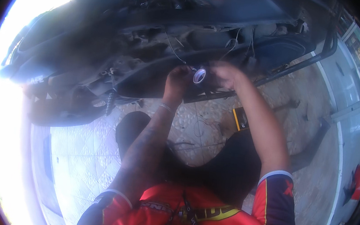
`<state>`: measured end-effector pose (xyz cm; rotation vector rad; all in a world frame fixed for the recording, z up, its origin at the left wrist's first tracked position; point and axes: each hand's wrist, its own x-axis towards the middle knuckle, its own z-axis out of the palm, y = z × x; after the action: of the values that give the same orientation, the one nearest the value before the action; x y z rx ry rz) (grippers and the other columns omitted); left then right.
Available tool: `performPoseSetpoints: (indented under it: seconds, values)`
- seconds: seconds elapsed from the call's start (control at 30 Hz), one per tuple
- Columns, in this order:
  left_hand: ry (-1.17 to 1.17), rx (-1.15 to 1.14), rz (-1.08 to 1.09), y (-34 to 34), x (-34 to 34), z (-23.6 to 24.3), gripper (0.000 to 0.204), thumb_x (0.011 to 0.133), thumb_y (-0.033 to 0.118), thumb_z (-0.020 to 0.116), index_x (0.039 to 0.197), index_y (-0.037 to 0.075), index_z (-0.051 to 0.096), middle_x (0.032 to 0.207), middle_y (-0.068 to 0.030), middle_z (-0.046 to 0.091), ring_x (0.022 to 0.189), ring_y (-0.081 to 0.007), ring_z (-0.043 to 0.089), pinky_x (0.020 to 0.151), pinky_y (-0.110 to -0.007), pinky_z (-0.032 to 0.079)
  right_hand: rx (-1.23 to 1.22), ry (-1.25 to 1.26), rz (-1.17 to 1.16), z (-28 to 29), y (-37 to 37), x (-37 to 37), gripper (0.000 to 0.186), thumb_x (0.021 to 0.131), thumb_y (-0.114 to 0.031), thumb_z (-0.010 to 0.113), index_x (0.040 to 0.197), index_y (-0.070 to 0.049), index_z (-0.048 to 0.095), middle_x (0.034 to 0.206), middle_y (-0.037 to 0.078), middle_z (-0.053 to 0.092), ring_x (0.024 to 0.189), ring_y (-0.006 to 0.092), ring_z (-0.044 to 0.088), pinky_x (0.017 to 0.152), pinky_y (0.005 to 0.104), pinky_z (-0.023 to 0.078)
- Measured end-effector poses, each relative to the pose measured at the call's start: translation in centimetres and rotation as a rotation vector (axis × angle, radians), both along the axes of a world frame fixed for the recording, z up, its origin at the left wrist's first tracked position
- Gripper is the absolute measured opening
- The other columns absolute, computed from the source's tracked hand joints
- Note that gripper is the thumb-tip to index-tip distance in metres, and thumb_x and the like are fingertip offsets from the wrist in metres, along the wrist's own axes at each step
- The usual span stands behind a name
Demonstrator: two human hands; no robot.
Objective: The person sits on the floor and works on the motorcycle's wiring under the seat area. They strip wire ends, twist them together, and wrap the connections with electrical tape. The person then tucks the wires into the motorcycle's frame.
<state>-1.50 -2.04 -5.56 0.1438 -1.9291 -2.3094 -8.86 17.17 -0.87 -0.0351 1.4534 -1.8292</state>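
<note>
A thin wire [174, 51] runs down from a large dark vehicle body [96, 41] to the fingertips of my left hand [177, 83], which is closed in a pinch on it. Right beside those fingers is a roll of tape [199, 76], its pale ring tilted and its dark centre showing. My right hand [225, 75] is just to the right of the roll, smeared by motion, so its fingers and anything in them are hard to make out. Whether either hand bears the roll's weight, I cannot tell.
More loose wires [236, 42] hang from the body's underside. A black and yellow box [240, 119] lies on the tiled floor [87, 147] by my right forearm. A dark metal bar frame [329, 46] stands at right. Strong glare fills the left side.
</note>
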Motion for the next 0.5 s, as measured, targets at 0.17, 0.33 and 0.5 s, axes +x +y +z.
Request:
performPoseSetpoints:
  seconds: [0.17,0.33,0.5]
  values:
    - [-0.021,0.100,-0.046,0.3,0.2,0.4,0.011,0.097,0.007,0.067,0.107,0.004,0.070,0.095,0.0011,0.069,0.084,-0.0067,0.063,0.074,-0.022,0.051,0.022,0.023,0.196,-4.1,0.5,-2.3,0.022,0.104,-0.021,0.056,0.109,-0.004,0.068,0.094,0.007,0.073,0.088,0.0185,0.072,0.070,0.0312,0.059]
    - [-0.033,0.119,-0.074,0.4,-0.1,0.3,0.010,0.097,0.005,0.067,0.106,0.006,0.071,0.099,0.0003,0.070,0.086,-0.0070,0.064,0.074,-0.022,0.052,0.027,-0.054,0.036,-6.8,0.1,-3.4,0.022,0.103,-0.023,0.058,0.108,-0.006,0.069,0.094,0.006,0.073,0.082,0.0156,0.071,0.059,0.0309,0.058]
    - [-0.022,0.082,-0.080,0.2,-0.1,0.5,0.014,0.097,0.005,0.068,0.110,0.002,0.071,0.101,-0.0011,0.072,0.089,-0.0086,0.066,0.078,-0.023,0.053,-0.052,-0.140,0.036,-7.7,0.0,-3.4,0.025,0.103,-0.028,0.059,0.110,-0.006,0.068,0.094,0.005,0.073,0.081,0.0149,0.071,0.056,0.0320,0.058]
